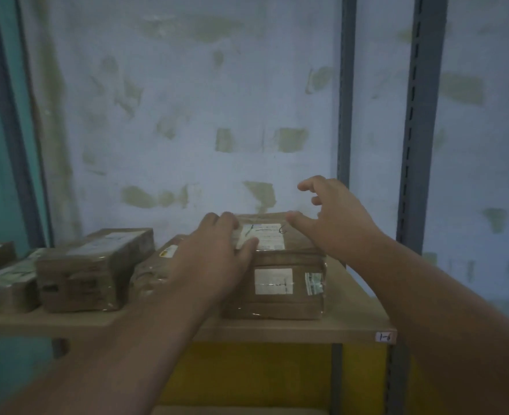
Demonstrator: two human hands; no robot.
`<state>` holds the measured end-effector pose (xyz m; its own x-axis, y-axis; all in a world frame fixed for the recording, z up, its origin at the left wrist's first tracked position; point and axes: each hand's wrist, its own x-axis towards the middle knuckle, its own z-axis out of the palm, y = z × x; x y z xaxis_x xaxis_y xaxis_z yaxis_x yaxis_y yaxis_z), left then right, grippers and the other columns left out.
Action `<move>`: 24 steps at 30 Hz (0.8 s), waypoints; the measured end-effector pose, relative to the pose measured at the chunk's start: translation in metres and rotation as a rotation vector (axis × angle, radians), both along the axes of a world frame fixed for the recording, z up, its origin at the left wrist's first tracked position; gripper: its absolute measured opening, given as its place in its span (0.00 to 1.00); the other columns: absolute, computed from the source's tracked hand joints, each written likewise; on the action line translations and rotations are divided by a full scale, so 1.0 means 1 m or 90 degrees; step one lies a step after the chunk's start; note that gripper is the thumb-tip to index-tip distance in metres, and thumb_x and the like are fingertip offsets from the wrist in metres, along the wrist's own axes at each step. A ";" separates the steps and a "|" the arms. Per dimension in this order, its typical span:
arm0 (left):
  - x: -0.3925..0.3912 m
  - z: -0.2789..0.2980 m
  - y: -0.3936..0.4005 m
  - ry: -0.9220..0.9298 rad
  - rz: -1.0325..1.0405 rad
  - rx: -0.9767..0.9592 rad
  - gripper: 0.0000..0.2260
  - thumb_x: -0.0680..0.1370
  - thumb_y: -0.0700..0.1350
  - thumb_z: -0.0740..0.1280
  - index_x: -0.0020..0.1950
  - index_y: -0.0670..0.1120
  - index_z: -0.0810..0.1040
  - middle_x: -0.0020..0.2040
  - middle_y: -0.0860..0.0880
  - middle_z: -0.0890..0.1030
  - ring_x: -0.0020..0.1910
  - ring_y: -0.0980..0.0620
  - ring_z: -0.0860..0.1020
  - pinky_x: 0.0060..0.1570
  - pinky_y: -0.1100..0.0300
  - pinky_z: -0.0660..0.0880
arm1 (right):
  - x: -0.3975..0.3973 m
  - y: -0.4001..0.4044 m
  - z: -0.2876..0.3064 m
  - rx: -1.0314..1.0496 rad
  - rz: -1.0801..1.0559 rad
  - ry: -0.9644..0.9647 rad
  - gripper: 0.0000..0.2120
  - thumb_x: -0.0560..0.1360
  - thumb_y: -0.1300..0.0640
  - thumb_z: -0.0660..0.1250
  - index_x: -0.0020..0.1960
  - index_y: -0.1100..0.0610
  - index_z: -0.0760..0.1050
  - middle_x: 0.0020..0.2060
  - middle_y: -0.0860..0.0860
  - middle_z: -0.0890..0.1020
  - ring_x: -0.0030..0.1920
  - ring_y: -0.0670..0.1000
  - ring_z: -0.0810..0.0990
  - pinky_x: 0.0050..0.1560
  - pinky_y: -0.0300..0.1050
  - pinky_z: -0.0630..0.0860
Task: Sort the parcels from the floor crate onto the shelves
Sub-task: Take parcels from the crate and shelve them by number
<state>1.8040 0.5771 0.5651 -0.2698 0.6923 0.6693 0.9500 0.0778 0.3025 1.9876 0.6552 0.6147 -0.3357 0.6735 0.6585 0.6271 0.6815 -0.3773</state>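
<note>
1. Your left hand lies flat on the taped parcel, which sits on the wooden shelf.
2. Your right hand hovers spread just above its far corner.
3. It looks stiff, its film wrap probably slick; grip opposite side edges.

Plenty of open air above the parcels, all the way back to the wall. The right edge is hemmed in by the slotted upright. Left of the front parcel, more parcels crowd the shelf, with only narrow gaps between.
</note>
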 end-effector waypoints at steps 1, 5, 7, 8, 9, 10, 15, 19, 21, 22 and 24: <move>0.002 -0.002 -0.005 0.011 -0.012 0.006 0.17 0.79 0.62 0.61 0.63 0.54 0.71 0.58 0.54 0.73 0.51 0.53 0.76 0.41 0.58 0.71 | -0.001 -0.008 0.002 0.012 0.020 -0.004 0.27 0.74 0.43 0.71 0.69 0.46 0.68 0.67 0.46 0.71 0.60 0.45 0.74 0.57 0.42 0.74; 0.003 -0.013 -0.029 -0.005 -0.018 0.043 0.17 0.79 0.61 0.62 0.64 0.57 0.70 0.55 0.60 0.69 0.47 0.60 0.72 0.40 0.63 0.65 | -0.013 -0.035 0.004 0.032 0.113 -0.003 0.26 0.74 0.41 0.70 0.69 0.44 0.67 0.66 0.43 0.71 0.58 0.41 0.72 0.57 0.40 0.72; -0.002 -0.024 -0.047 -0.017 0.007 0.049 0.16 0.78 0.60 0.64 0.64 0.57 0.72 0.54 0.62 0.70 0.44 0.59 0.72 0.42 0.64 0.65 | -0.024 -0.048 0.000 0.048 0.171 -0.002 0.25 0.75 0.40 0.68 0.69 0.43 0.67 0.64 0.40 0.70 0.57 0.40 0.72 0.60 0.44 0.73; -0.005 -0.029 -0.059 -0.020 0.023 0.057 0.16 0.78 0.60 0.64 0.64 0.57 0.73 0.54 0.61 0.71 0.42 0.59 0.71 0.41 0.64 0.65 | -0.031 -0.055 -0.003 0.058 0.200 -0.003 0.24 0.75 0.40 0.68 0.68 0.42 0.67 0.62 0.39 0.70 0.57 0.40 0.72 0.61 0.45 0.73; -0.010 -0.034 -0.072 -0.016 0.042 0.067 0.16 0.77 0.60 0.64 0.63 0.57 0.74 0.55 0.61 0.73 0.41 0.59 0.71 0.40 0.65 0.65 | -0.040 -0.064 -0.007 0.063 0.233 -0.003 0.24 0.75 0.41 0.68 0.68 0.43 0.67 0.60 0.38 0.69 0.58 0.39 0.71 0.61 0.44 0.72; -0.015 -0.040 -0.088 -0.007 0.063 0.071 0.17 0.77 0.61 0.63 0.62 0.57 0.74 0.55 0.60 0.74 0.40 0.59 0.71 0.38 0.66 0.64 | -0.050 -0.075 -0.011 0.057 0.268 -0.001 0.24 0.75 0.42 0.69 0.68 0.43 0.67 0.58 0.37 0.68 0.58 0.39 0.71 0.60 0.41 0.72; -0.050 -0.064 -0.190 -0.003 0.192 0.039 0.16 0.76 0.61 0.65 0.63 0.63 0.70 0.55 0.64 0.73 0.46 0.61 0.73 0.42 0.64 0.71 | -0.116 -0.145 -0.028 0.051 0.453 -0.003 0.26 0.74 0.42 0.71 0.69 0.43 0.68 0.59 0.38 0.70 0.58 0.38 0.71 0.58 0.37 0.72; -0.102 -0.077 -0.277 0.006 0.297 0.057 0.15 0.74 0.60 0.64 0.58 0.57 0.74 0.50 0.61 0.74 0.45 0.58 0.76 0.44 0.60 0.75 | -0.187 -0.212 -0.036 0.078 0.563 -0.001 0.24 0.73 0.42 0.72 0.66 0.45 0.71 0.58 0.40 0.72 0.54 0.36 0.69 0.53 0.28 0.65; -0.132 -0.085 -0.321 0.005 0.362 0.054 0.16 0.74 0.61 0.63 0.58 0.56 0.75 0.50 0.59 0.75 0.47 0.58 0.75 0.45 0.60 0.74 | -0.227 -0.250 -0.043 0.073 0.612 0.004 0.24 0.73 0.42 0.71 0.66 0.46 0.71 0.56 0.40 0.72 0.54 0.37 0.70 0.52 0.29 0.65; -0.148 -0.090 -0.342 0.009 0.389 0.062 0.16 0.74 0.62 0.63 0.57 0.57 0.74 0.50 0.59 0.75 0.47 0.59 0.75 0.45 0.61 0.73 | -0.249 -0.269 -0.048 0.067 0.635 0.008 0.25 0.72 0.42 0.71 0.66 0.46 0.71 0.56 0.40 0.72 0.54 0.37 0.70 0.53 0.32 0.66; -0.178 -0.098 -0.385 -0.005 0.434 0.063 0.16 0.74 0.63 0.62 0.58 0.58 0.73 0.51 0.60 0.75 0.46 0.59 0.74 0.43 0.60 0.74 | -0.292 -0.307 -0.058 0.059 0.678 0.025 0.24 0.72 0.42 0.71 0.66 0.46 0.71 0.55 0.39 0.71 0.54 0.37 0.70 0.54 0.35 0.67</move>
